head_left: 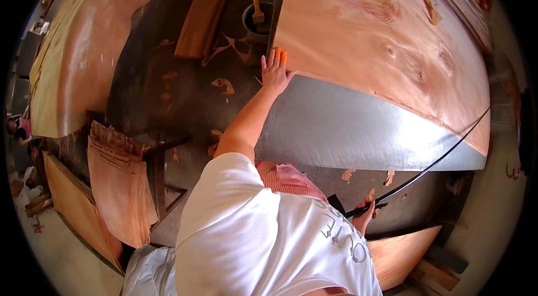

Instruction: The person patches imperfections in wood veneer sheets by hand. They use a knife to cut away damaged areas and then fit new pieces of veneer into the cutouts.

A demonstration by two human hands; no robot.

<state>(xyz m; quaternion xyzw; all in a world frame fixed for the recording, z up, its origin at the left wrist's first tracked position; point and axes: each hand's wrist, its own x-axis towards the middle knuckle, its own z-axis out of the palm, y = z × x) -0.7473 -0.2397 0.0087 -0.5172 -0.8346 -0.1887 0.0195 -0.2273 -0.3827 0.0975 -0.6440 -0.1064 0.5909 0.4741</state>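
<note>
My left hand [274, 75] lies with its fingers stretched out at the near left corner of a large reddish wood veneer sheet [358, 33]. Orange covers wrap two of its fingertips. Beneath the sheet is a table with a smooth grey metal top [342, 122], bare along its near side. Low on the right, my right hand [365, 218] is closed around a long, thin black rod [431, 166], which reaches up and right across the metal edge to the sheet's far right end. My shirt partly hides that hand.
A bucket [250, 19] holding a yellow-handled brush [257, 9] stands left of the table. Veneer stacks [84, 66] rise at the far left, with more hanging sheets [117, 189] nearer. Wood scraps [224, 85] litter the dark floor. A board [403, 254] leans at lower right.
</note>
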